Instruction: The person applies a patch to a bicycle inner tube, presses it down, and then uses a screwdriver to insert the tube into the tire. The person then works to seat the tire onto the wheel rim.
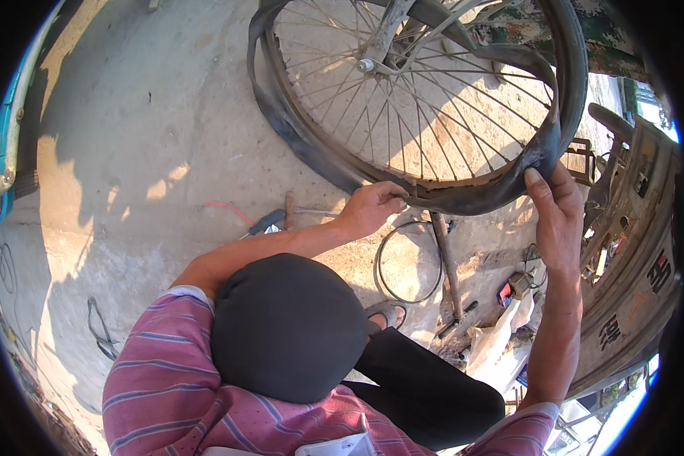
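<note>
Right now both hands on the tyre (463,199), which hangs half off the bike wheel (403,91); wheel sits upright in its frame w/ the tyre peeled away along the lower-left arc and sagging below the rim (334,163). Left hand (372,207) is closed, fingers pinched round the tyre edge at the bottom of the rim. Right hand (556,209) curled over the tyre at lower right, thumb on top, firm hold. Risks as I judge them: tyre edge could snap back & nip my left fingers against the rim, since they sit right at the seam; if an inner tube is in there it could get pinched, but can't see one. Spokes (433,114) close to knuckles, a slip would scrape. Loose wire ring (410,262) and a long metal bar (447,262) lie on the concrete floor (152,137) near my sandalled foot (387,311), trip/roll hazard if I shift. Hard to make out: my own cap (287,323) blocks the ground directly under me; clutter at right (509,304) is a jumble of bags & small bits, can't ID. Top of wheel cut off by frame edge. Whether left hand also holds a tool, can't tell.
</note>
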The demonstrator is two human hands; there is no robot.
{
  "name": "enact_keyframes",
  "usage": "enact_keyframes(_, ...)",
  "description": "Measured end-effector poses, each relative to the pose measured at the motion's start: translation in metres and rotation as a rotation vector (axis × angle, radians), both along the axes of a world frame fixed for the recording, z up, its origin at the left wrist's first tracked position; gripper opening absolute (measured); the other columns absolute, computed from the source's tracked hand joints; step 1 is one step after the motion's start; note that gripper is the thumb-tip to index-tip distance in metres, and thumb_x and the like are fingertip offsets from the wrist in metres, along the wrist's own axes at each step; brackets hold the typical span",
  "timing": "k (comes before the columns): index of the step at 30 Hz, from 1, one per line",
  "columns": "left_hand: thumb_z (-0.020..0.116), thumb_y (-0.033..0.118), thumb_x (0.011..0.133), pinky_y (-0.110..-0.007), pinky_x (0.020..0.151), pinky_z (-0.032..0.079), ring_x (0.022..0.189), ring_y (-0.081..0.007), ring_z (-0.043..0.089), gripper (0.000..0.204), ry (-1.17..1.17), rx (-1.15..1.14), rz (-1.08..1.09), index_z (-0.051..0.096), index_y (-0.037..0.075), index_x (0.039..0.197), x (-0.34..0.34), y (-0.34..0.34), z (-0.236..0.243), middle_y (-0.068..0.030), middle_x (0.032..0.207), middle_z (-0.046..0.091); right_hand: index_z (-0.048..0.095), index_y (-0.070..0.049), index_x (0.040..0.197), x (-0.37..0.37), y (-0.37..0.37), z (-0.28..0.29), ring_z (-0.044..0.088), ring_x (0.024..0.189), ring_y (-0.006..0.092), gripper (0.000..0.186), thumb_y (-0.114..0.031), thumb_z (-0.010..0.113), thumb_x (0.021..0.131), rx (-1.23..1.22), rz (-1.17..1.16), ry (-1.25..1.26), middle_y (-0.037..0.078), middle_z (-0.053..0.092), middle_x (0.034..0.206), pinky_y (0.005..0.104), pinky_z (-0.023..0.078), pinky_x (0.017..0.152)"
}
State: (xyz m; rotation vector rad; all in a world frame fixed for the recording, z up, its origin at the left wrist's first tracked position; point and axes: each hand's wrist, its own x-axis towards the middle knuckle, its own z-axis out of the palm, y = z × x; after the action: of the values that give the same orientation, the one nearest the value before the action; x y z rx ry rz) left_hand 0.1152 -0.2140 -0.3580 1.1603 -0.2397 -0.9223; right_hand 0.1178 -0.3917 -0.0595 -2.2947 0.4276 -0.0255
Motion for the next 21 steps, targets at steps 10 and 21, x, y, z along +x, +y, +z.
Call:
enact_keyframes(10, 0.068, 0.026, 0.098, -0.049, 0.100, 0.048, 0.114, -0.0415, 0.062, 0.054, -0.722, 0.160, 0.168, 0.055, -0.001, 0.143, 0.014, -0.003, 0.000, -0.0245, 0.126, 0.064, 0.055, -0.001, 0.142, 0.002, 0.025, 0.010, 0.053, 0.067, 0.0054, 0.051, -0.005, 0.074, 0.095, -0.290, -0.020, -0.264, -0.001, 0.060, 0.074, 0.0212, 0.044, 0.065)
enact_keyframes(21, 0.074, 0.017, 0.087, -0.047, 0.092, 0.047, 0.103, -0.0356, 0.061, 0.055, -0.948, 0.154, 0.163, 0.059, 0.001, 0.137, 0.013, 0.002, -0.007, -0.0158, 0.109, 0.064, 0.055, -0.008, 0.140, -0.011, 0.018, -0.078, 0.066, 0.107, 0.0366, 0.066, -0.004, 0.078, 0.078, -0.734, 0.753, 0.285, 0.012, 0.064, 0.120, 0.0472, 0.056, 0.091)
